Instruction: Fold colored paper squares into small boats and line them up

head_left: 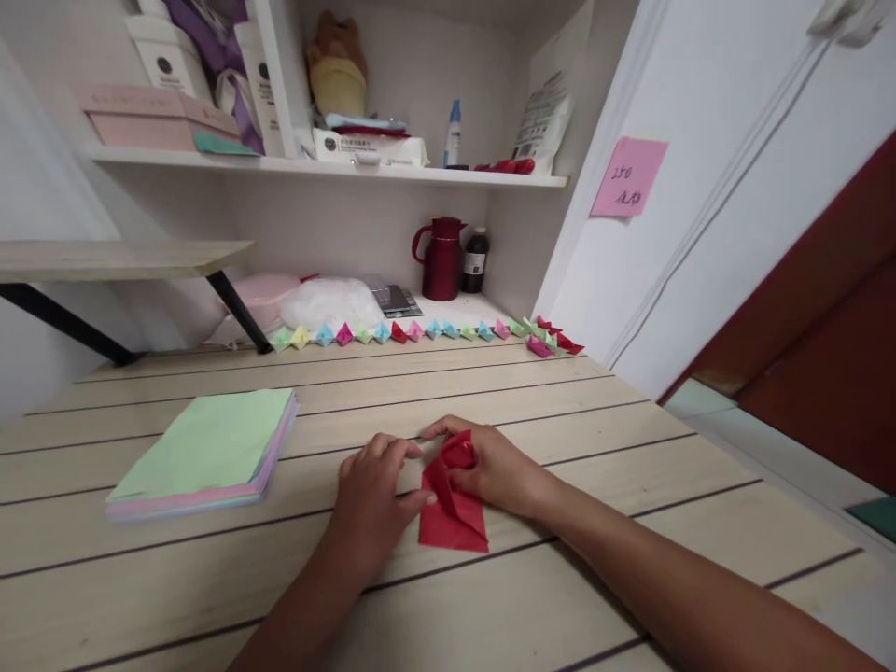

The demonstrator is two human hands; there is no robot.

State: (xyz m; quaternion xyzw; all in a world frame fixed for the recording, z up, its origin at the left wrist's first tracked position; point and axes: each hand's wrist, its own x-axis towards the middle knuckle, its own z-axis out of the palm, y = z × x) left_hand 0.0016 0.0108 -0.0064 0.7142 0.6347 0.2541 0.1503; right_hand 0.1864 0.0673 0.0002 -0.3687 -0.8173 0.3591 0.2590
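A partly folded sheet of red paper [454, 523] rests on the slatted wooden table [392, 616], its upper end creased and raised. My right hand [500, 467] grips that upper end, with the thumb over the front and fingers behind. My left hand [374, 490] is at the paper's left side, thumb and forefinger apart, the thumb tip at the paper's edge; whether it presses there I cannot tell. To the left lies a stack of coloured paper [210, 439] with a light green sheet on top.
Along the table's back edge runs a row of small folded paper boats [382, 332], with several more heaped [550, 338] at its right end. Behind stand a dark red jug [442, 261] and a dark bottle [475, 261]. A raised wooden shelf [126, 257] on black legs is at left.
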